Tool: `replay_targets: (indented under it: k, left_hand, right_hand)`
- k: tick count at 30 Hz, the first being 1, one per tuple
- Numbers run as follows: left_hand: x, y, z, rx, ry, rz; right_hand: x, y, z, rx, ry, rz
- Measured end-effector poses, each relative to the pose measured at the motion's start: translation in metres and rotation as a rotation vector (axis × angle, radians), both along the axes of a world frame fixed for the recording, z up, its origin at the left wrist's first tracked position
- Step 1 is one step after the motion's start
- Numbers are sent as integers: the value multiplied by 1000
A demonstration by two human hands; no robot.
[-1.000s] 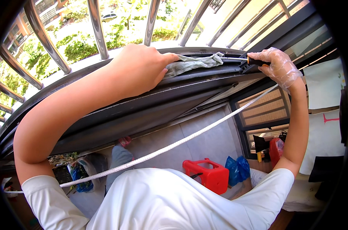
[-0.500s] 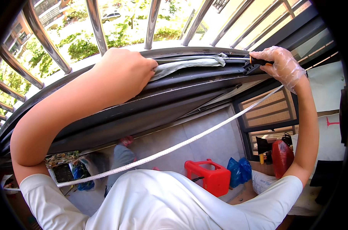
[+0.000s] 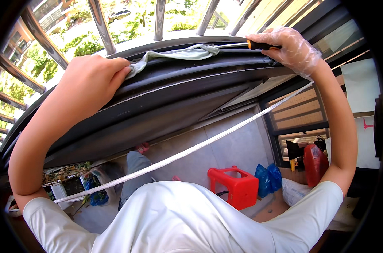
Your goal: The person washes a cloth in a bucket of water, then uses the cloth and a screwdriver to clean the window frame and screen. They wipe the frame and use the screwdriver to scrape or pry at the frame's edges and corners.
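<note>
A pale grey-green cloth [image 3: 174, 55] stretches along the dark window track [image 3: 157, 76]. Its left end is pinched in my bare left hand [image 3: 92, 80], at the left part of the track. My right hand [image 3: 290, 46], in a clear plastic glove, grips a screwdriver [image 3: 259, 44] by its black and orange handle. The thin metal shaft points left, and its tip is hidden where the cloth's right end is bunched around it. Both hands are at the sill, just inside the metal bars.
Metal railing bars [image 3: 101, 25] stand beyond the sill. A white rope [image 3: 191, 150] slants across below my arms. On the floor are a red plastic stool [image 3: 242, 181], blue plastic bags [image 3: 268, 180], a white sack [image 3: 293, 192] and a red bag [image 3: 315, 164]. Planters [image 3: 67, 173] lie at lower left.
My left hand has moved left with its end of the cloth. The right hand has shifted left and up with the screwdriver, and the cloth's right end has slid left along the track.
</note>
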State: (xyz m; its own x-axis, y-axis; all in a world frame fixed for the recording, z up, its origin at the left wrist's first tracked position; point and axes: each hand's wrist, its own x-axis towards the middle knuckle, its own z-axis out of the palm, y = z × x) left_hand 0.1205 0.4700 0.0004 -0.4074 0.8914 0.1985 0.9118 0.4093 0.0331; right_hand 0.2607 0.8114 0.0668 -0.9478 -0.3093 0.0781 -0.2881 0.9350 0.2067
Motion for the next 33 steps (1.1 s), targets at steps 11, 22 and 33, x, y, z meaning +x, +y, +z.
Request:
replay_targets:
  k: [11, 22, 33]
  left_hand:
    - [-8, -91, -1, 62, -89, 203]
    - [-10, -128, -5, 177, 39, 118]
    - [-21, -220, -3, 148, 85, 490]
  right_hand:
    - [-34, -43, -16, 158, 47, 150]
    - [-13, -87, 29, 226, -256, -193]
    - [-79, -199, -15, 137, -81, 225]
